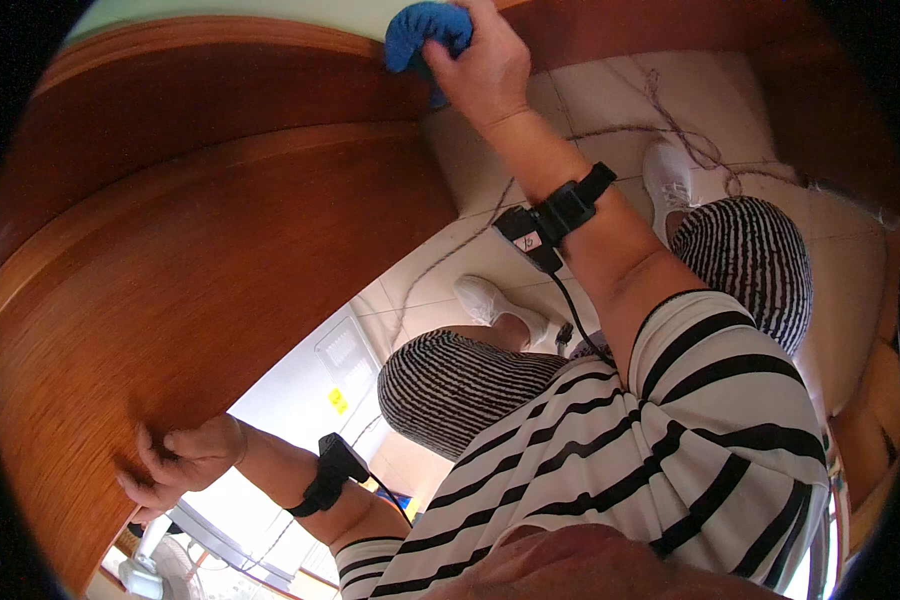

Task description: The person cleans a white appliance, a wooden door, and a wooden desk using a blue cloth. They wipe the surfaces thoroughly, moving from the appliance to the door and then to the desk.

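Near the top, my right hand [487, 71] grips a bunched blue cloth [427, 34]. The cloth touches the rounded upper edge of a large reddish-brown wooden furniture panel [217, 247]; part of it hangs below my thumb. At the lower left, my left hand [191, 457] rests against the face of the same panel, near its lower border. The fingers of that hand are bent and spread, with nothing visible in them. Both forearms carry a black strapped device, one [529, 236] on the right and another [345, 457] on the left, each with a cable.
A twisted cord [637, 131] lies in loops over the beige tile floor [592, 86], around my white shoes [491, 304]. A white appliance or cabinet [322, 382] with a yellow sticker stands beyond the panel. At lower left is a white fan-like object [142, 574]. Wooden furniture [870, 420] stands at right.
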A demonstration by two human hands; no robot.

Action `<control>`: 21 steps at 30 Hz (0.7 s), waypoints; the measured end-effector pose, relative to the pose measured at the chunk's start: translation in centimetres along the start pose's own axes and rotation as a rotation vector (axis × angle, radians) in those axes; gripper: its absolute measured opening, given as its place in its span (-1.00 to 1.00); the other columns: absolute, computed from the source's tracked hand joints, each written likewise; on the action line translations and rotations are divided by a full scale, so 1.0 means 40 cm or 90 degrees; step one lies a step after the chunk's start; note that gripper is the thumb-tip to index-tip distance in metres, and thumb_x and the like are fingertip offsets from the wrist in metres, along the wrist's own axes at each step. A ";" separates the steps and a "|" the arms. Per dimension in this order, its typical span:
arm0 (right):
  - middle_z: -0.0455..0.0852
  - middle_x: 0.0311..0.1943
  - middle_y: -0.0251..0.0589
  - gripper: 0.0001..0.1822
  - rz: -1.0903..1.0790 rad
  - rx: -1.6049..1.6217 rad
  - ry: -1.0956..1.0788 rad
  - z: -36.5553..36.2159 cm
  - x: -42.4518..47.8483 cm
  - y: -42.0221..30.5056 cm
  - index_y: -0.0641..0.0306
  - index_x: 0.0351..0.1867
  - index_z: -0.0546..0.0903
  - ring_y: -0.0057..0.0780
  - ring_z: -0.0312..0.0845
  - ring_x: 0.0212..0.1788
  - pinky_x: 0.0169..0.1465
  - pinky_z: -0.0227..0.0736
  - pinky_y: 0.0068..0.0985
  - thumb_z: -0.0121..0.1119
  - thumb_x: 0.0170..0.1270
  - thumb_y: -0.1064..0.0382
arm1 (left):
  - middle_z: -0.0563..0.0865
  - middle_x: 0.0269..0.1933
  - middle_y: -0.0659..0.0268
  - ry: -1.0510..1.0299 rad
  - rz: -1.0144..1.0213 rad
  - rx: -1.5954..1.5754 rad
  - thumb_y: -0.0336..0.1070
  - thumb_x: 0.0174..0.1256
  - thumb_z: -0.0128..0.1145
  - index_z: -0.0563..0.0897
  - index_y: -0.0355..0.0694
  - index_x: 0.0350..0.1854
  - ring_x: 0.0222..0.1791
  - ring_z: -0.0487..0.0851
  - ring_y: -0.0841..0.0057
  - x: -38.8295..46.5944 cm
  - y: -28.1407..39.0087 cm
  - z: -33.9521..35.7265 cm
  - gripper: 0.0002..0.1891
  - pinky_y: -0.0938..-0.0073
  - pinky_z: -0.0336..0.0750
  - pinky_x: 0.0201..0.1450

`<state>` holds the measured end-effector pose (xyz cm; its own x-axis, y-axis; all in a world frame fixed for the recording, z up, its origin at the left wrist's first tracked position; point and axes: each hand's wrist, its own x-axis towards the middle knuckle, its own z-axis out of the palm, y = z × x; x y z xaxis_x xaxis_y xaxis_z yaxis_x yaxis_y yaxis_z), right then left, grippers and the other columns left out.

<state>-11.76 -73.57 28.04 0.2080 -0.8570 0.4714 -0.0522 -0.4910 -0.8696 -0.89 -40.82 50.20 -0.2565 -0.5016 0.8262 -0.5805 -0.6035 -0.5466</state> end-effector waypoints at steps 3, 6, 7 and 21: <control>0.62 -0.26 0.08 -0.61 0.011 -0.077 0.084 -0.040 0.038 0.042 0.26 -0.10 0.53 0.08 0.58 -0.18 -0.10 0.51 -0.25 0.29 -0.04 0.37 | 0.55 0.05 0.13 -0.003 -0.006 -0.004 0.00 0.37 -0.11 0.74 -0.13 -0.39 0.17 0.30 0.09 -0.011 0.010 0.016 -0.59 -0.20 0.07 0.23; 0.65 -0.29 -0.02 -0.67 0.098 0.062 0.187 -0.081 0.093 0.095 0.32 -0.12 0.55 -0.14 0.61 -0.22 -0.07 0.50 -0.32 0.19 0.00 0.41 | 0.58 0.01 0.17 0.000 0.003 0.015 0.00 0.37 -0.10 0.73 -0.11 -0.42 0.21 0.28 0.05 0.018 0.008 0.015 -0.59 -0.29 -0.01 0.26; 0.66 -0.29 -0.04 -0.68 0.121 0.102 0.247 -0.112 0.116 0.135 0.33 -0.12 0.56 -0.20 0.61 -0.22 -0.06 0.50 -0.33 0.17 0.01 0.42 | 0.60 0.00 0.18 0.013 0.004 0.006 0.00 0.37 -0.10 0.73 -0.10 -0.44 0.23 0.27 0.03 0.020 0.015 0.034 -0.59 -0.32 -0.04 0.27; 0.64 -0.21 0.03 -0.72 0.307 -0.230 0.202 -0.255 0.041 0.670 0.49 -0.09 0.51 -0.17 0.58 -0.18 -0.01 0.48 -0.32 0.08 0.19 0.38 | 0.50 0.08 0.30 -0.061 -0.028 -0.106 -0.41 0.09 -0.12 0.70 -0.15 -0.45 0.42 -0.02 0.17 0.010 0.058 0.063 -0.74 -0.35 -0.33 0.39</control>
<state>-22.78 -89.70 7.01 -0.2144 -0.9703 0.1119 -0.4013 -0.0169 -0.9158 -0.40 -43.98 48.92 -0.1584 -0.5385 0.8276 -0.7116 -0.5188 -0.4737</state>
